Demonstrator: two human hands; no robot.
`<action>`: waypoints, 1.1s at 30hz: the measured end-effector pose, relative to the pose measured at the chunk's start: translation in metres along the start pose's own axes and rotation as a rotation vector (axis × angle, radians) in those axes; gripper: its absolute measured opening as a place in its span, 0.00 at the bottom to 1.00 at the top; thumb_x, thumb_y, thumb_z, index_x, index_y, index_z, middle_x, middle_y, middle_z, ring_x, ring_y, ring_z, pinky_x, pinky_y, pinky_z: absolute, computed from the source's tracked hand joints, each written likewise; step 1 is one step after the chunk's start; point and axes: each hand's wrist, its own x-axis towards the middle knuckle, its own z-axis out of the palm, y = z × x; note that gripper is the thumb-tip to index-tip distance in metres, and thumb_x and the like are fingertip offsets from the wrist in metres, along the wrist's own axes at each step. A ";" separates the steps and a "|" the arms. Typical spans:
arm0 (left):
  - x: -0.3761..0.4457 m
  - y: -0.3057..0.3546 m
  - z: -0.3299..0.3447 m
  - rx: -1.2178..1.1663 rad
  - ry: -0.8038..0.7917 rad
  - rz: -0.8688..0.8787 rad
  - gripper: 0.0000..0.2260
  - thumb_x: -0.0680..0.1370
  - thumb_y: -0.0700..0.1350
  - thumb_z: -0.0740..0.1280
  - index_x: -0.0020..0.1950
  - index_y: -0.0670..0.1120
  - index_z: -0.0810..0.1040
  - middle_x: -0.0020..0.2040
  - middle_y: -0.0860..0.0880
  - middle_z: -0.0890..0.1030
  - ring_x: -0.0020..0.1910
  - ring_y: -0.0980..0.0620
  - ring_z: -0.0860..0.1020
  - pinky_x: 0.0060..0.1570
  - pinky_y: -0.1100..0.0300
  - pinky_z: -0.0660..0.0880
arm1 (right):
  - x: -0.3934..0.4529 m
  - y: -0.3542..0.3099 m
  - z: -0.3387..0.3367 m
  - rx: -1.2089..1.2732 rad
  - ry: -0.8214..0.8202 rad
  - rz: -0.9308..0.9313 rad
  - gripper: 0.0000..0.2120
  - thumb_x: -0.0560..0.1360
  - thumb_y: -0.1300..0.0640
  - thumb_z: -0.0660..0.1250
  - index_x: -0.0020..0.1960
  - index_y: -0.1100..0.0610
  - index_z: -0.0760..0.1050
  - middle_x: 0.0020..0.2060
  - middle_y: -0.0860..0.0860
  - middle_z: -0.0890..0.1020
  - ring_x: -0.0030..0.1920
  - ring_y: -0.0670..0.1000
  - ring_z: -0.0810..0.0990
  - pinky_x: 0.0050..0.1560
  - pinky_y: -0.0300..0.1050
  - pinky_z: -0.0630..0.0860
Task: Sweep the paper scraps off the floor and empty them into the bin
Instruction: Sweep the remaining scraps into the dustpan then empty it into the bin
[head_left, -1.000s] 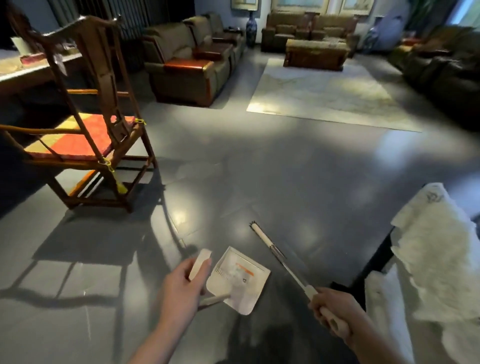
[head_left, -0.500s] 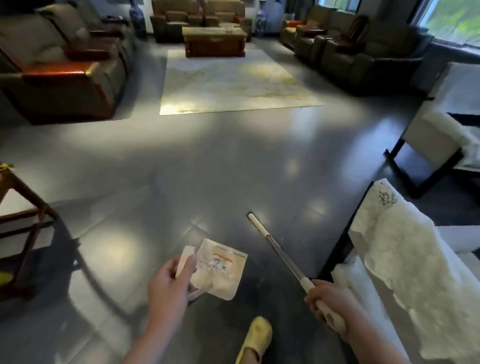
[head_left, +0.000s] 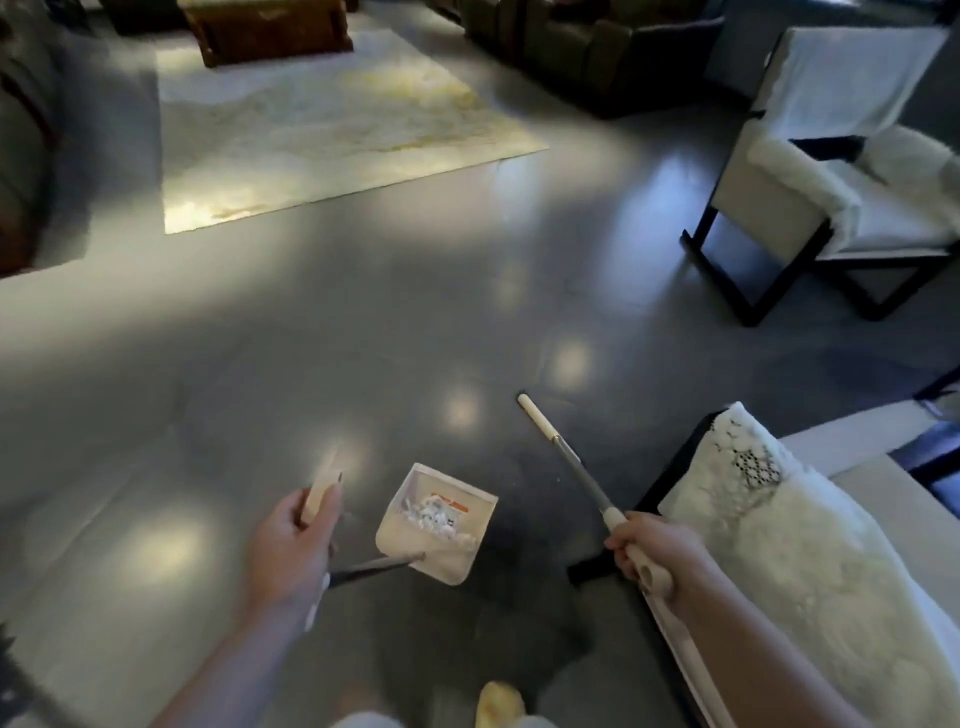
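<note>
Dustpan swung right w/ scraps inside; hands grip its handle, broom.

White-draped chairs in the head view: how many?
2. One white fleece-draped dark-framed chair stands upper right; another fleece-covered chair stands lower right beside the right hand. More may sit outside the frame.

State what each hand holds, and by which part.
Left hand grips the dustpan by its handle's top end. Right hand grips the broom handle partway along its cream grip.
</note>
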 end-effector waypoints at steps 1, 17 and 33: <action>0.017 0.002 0.007 0.023 -0.027 0.014 0.13 0.80 0.49 0.68 0.40 0.40 0.78 0.31 0.43 0.76 0.33 0.46 0.73 0.33 0.56 0.70 | 0.006 -0.009 0.000 0.033 0.020 0.007 0.07 0.71 0.71 0.66 0.41 0.60 0.78 0.27 0.58 0.75 0.18 0.48 0.71 0.18 0.35 0.67; 0.278 0.018 0.129 0.367 -0.701 0.149 0.21 0.66 0.71 0.63 0.40 0.55 0.81 0.32 0.52 0.81 0.26 0.53 0.75 0.32 0.53 0.73 | 0.114 -0.106 0.085 0.295 0.266 0.246 0.02 0.72 0.69 0.65 0.42 0.65 0.72 0.30 0.59 0.74 0.25 0.50 0.71 0.16 0.33 0.66; 0.364 0.023 0.165 0.467 -0.769 0.262 0.18 0.72 0.66 0.60 0.40 0.52 0.78 0.34 0.50 0.80 0.33 0.46 0.79 0.35 0.50 0.75 | 0.064 -0.107 0.115 0.202 0.014 0.393 0.20 0.71 0.67 0.66 0.59 0.52 0.80 0.36 0.58 0.79 0.24 0.49 0.72 0.18 0.37 0.67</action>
